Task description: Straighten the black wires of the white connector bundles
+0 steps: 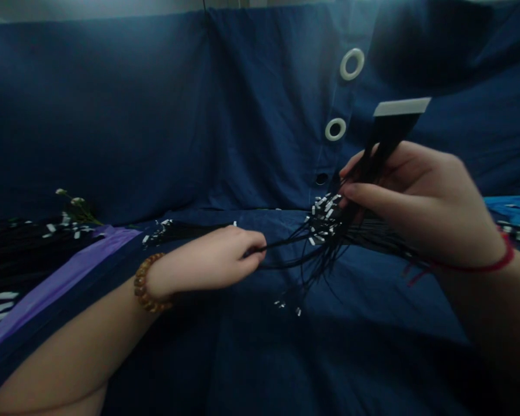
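Black cords (329, 242) with small white tips fan across the blue cloth (242, 346) at centre frame. Left hand (212, 263) pinches one strand, fingers curled closed. Right hand (416, 202) grips a bundle under a white-topped holder (401, 107); its fingertips hide the bundle's base. Dim light blurs the piles at far left.

I see 1 bundle of thin black cords (329, 242) with small white tips, fanned loosely over the blue cloth (242, 346), one strand (281, 244) stretched taut leftward.
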Demonstrator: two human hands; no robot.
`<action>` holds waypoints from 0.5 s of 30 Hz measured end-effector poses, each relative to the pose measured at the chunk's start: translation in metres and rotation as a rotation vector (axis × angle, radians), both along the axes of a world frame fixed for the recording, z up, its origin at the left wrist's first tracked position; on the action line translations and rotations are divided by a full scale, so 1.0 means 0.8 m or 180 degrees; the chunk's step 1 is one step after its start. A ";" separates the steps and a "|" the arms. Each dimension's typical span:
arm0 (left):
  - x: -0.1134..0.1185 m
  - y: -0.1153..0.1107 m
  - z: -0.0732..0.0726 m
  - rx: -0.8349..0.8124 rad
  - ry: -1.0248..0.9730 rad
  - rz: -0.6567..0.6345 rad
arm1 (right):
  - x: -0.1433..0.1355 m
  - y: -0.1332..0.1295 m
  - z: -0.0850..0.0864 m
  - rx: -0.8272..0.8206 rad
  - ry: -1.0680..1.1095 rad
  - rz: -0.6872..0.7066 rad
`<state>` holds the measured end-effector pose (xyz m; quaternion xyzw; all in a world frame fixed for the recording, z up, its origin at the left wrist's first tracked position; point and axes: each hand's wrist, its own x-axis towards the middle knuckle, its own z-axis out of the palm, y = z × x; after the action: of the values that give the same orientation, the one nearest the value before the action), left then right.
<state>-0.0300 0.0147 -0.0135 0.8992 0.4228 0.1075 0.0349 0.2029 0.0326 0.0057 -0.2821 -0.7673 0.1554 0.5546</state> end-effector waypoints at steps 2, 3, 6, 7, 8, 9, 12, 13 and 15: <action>-0.011 0.004 0.015 -0.0085 -0.0301 0.0249 | 0.004 0.003 0.003 -0.0075 -0.0294 -0.0183; -0.017 0.006 0.022 -0.0174 -0.0480 0.0372 | 0.006 0.005 0.004 -0.0139 -0.0431 -0.0239; -0.030 0.006 0.038 -0.0481 -0.1145 0.0722 | 0.008 0.012 0.005 -0.0515 -0.0628 -0.0141; -0.034 0.005 0.041 -0.0554 -0.1338 0.0825 | 0.008 0.015 0.004 -0.0741 -0.0653 0.0004; -0.036 0.004 0.043 -0.0606 -0.1491 0.0905 | 0.007 0.018 0.003 -0.0988 -0.0689 0.0179; -0.039 0.003 0.044 -0.0635 -0.1612 0.0947 | 0.006 0.021 0.001 -0.1249 -0.0756 0.0390; -0.045 0.004 0.044 -0.0564 -0.2124 0.0758 | 0.004 0.031 -0.005 -0.1780 -0.1148 0.1139; -0.047 0.006 0.043 -0.0534 -0.2392 0.0638 | 0.003 0.035 -0.007 -0.1846 -0.1304 0.1367; -0.051 0.008 0.044 -0.0591 -0.2937 0.0421 | 0.001 0.040 -0.012 -0.1897 -0.1571 0.1778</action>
<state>-0.0706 0.0209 0.0213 0.7217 0.4273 0.4594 0.2924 0.2038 0.0649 -0.0036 -0.2402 -0.8446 0.4402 0.1877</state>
